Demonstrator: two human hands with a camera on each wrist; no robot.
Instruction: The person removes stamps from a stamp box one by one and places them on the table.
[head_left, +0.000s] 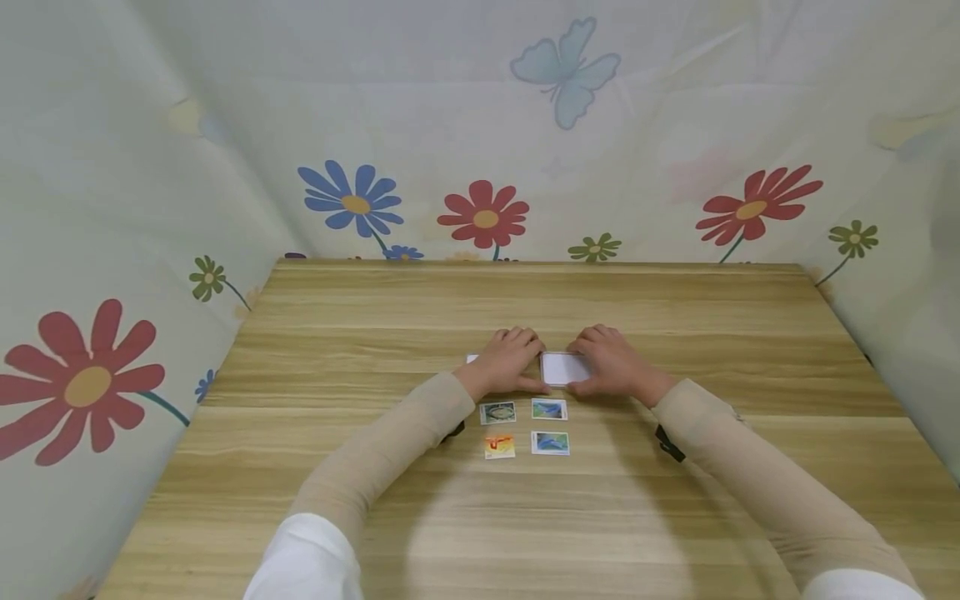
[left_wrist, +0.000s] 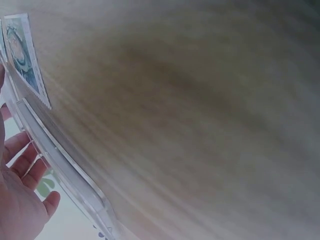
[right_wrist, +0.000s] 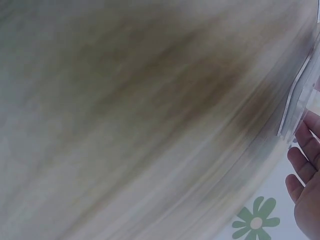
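Note:
In the head view my left hand point(head_left: 506, 364) arches over a box whose white corner point(head_left: 471, 358) shows at its left. The left wrist view shows this as a clear plastic box point(left_wrist: 72, 172) with white inside, fingers point(left_wrist: 24, 159) along its far side. My right hand point(head_left: 611, 364) grips the right end of a second box point(head_left: 561, 369) with a white face, thumb at the near edge and fingers at the far edge. In the right wrist view its clear wall point(right_wrist: 298, 100) stands beside the curved fingers point(right_wrist: 302, 165). The left thumb tip lies right at this box's near left corner.
Several small picture stamps lie in two rows nearer the body: a dark green one point(head_left: 498, 412), a blue-green one point(head_left: 550, 409), an orange one point(head_left: 499, 447) and another blue-green one point(head_left: 551, 443). The wooden table point(head_left: 360, 317) meets a flower-printed cloth point(head_left: 637, 167) at the back.

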